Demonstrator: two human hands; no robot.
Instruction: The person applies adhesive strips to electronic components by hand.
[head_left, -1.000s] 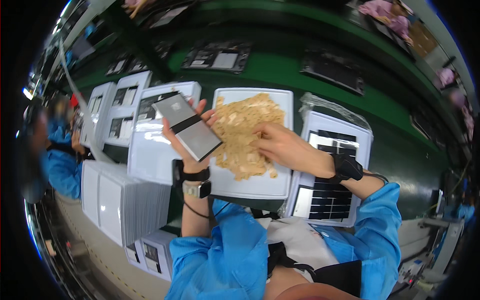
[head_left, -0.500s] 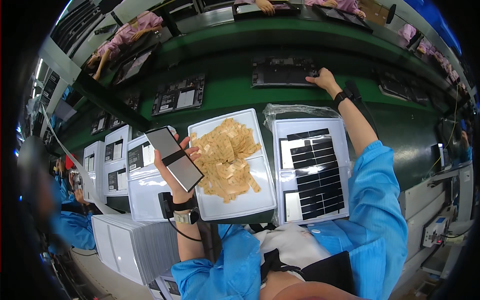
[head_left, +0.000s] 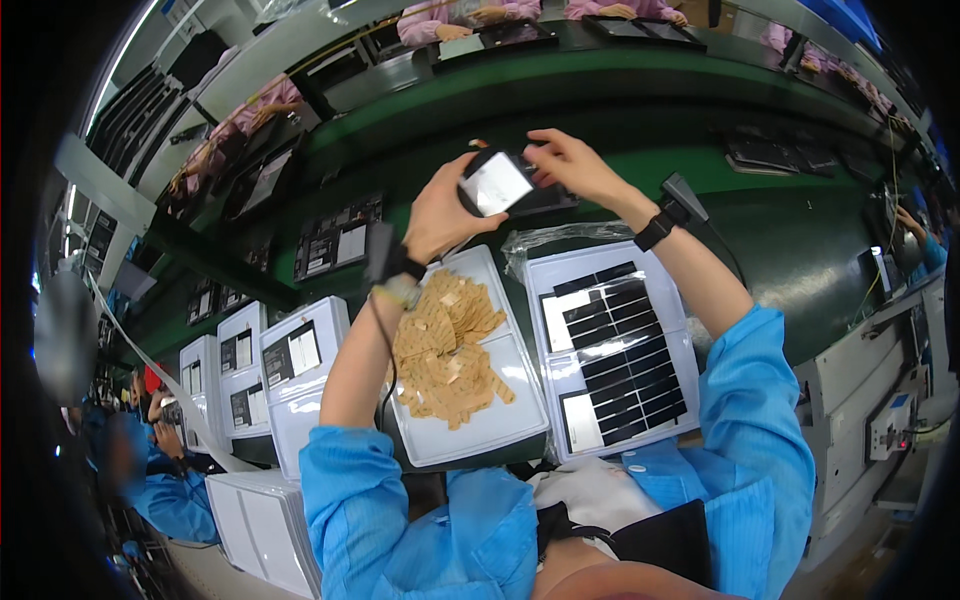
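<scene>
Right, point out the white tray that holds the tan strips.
The white tray directly left of the right-hand tray. It alone carries a heap of tan strips; its right neighbour bears black strips laid side by side instead.

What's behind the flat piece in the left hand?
Part of a dark device shows past the flat piece, near the right hand. Whatever lies directly behind is covered by the piece and left hand.
</scene>
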